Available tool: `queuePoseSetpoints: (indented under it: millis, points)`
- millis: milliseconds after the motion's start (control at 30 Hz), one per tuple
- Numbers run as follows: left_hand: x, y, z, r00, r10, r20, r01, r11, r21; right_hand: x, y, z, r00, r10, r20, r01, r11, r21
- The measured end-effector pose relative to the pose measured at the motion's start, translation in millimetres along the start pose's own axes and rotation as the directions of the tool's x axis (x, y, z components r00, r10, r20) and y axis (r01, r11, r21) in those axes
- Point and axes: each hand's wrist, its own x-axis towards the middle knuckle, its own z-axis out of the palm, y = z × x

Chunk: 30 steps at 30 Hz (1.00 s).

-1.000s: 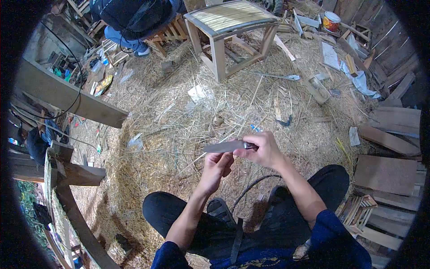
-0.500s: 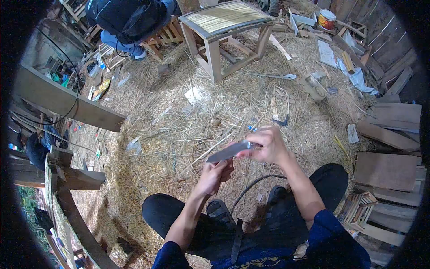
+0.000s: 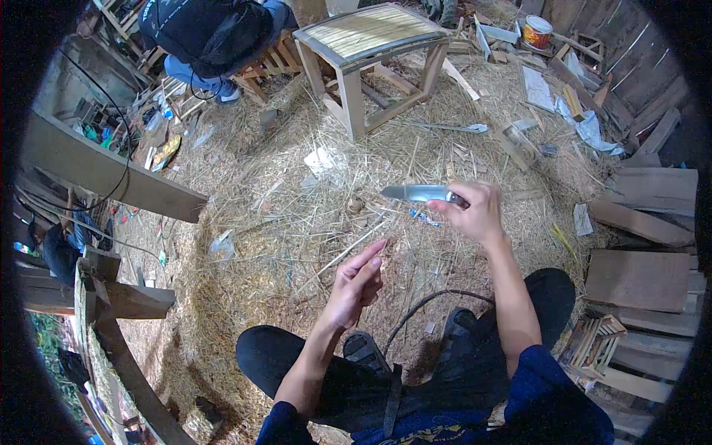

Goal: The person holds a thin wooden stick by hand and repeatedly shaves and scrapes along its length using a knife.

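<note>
My right hand (image 3: 473,210) is closed around the handle of a knife (image 3: 415,193), its broad metal blade pointing left. Below and to the left of the blade, my left hand (image 3: 357,285) pinches a thin sliver (image 3: 385,244), most of it hidden by the fingers. Blade and left hand are apart. Straw and shavings (image 3: 297,252) cover the ground beneath both hands. Beyond them stands a wooden stool frame (image 3: 354,104) with a slatted top (image 3: 374,31).
Another person (image 3: 215,44) is at the upper left. A wooden beam (image 3: 111,167) juts in from the left. Boards (image 3: 636,280) and a small slatted wooden piece (image 3: 593,345) lie at the right. A paint bucket (image 3: 537,32) stands at the back. A black cable (image 3: 426,302) curves by my feet.
The knife has moved up and away from my left hand, to the right, and its blade now lies nearly level. My left hand stays in about the same place.
</note>
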Motion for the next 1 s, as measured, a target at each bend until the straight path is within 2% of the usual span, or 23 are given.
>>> queuePoseSetpoints:
  millis: [100,200,267,367,400,500,533,567,633,667,700,733,767,833,900,1000]
  points:
    - [-1.0,2.9,0.6,1.0,-0.009,-0.016,0.009,1.0,-0.004,0.2,-4.8,-5.9,0.993,0.046,0.109,-0.039,0.997,-0.066]
    - [-7.0,2.2,-1.6,0.997,-0.067,0.047,0.063,0.994,0.091,1.0,-6.7,-7.6,0.959,0.281,-0.026,-0.282,0.958,-0.06]
    - [-10.9,-14.3,-4.6,0.992,-0.101,0.076,0.087,0.982,0.169,8.8,27.2,-21.6,0.827,0.505,-0.247,-0.505,0.86,0.069]
    - [-9.5,-15.8,-6.8,0.997,-0.08,0.016,0.08,0.997,0.013,9.0,38.5,-45.6,0.791,0.504,-0.347,-0.532,0.847,0.017]
    - [-7.1,-14.3,-7.1,0.996,-0.069,-0.052,0.069,0.998,0.001,4.7,26.5,-38.5,0.802,0.517,-0.301,-0.516,0.852,0.088]
    - [3.0,-10.4,-2.6,0.998,0.025,-0.058,-0.021,0.997,0.078,1.3,-12.2,-20.9,0.835,0.549,0.023,-0.538,0.808,0.24]
    - [6.7,-10.2,-1.8,0.996,0.065,-0.063,-0.058,0.992,0.11,0.4,-18.4,-17.3,0.849,0.525,0.053,-0.523,0.822,0.227]
    - [8.9,-11.0,-3.1,0.992,0.116,-0.056,-0.101,0.97,0.221,1.1,-23.3,-14.7,0.864,0.497,0.081,-0.503,0.837,0.215]
    - [16.1,-12.3,-8.1,0.973,0.228,-0.028,-0.193,0.881,0.432,4.3,-28.4,-7.3,0.887,0.456,0.071,-0.459,0.856,0.239]
    - [21.5,-17.2,-10.1,0.913,0.407,0.039,-0.349,0.727,0.592,0.9,-28.5,1.1,0.892,0.45,0.033,-0.441,0.855,0.273]
    - [20.7,-14.0,-9.6,0.924,0.382,0.021,-0.305,0.702,0.644,-0.4,-31.1,5.0,0.895,0.447,-0.004,-0.425,0.852,0.306]
    - [19.5,-9.8,-8.8,0.934,0.357,0.001,-0.259,0.675,0.691,-1.4,-32.2,1.0,0.898,0.434,0.073,-0.44,0.883,0.163]
    - [18.5,-7.8,-9.0,0.944,0.329,-0.02,-0.209,0.645,0.735,-1.2,-33.3,1.2,0.918,0.389,0.075,-0.396,0.9,0.183]
    - [19.2,-9.6,-10.2,0.905,0.424,0.036,-0.292,0.556,0.778,-2.6,-34.0,0.8,0.95,0.305,0.074,-0.313,0.924,0.217]
    - [21.1,-5.2,-8.3,0.86,0.504,0.08,-0.341,0.452,0.825,-8.8,-26.2,3.6,0.946,0.303,0.113,-0.321,0.926,0.201]
    - [22.9,6.6,-9.9,0.814,0.565,0.138,-0.315,0.23,0.921,-13.6,-19.7,8.3,0.933,0.321,0.163,-0.344,0.929,0.136]
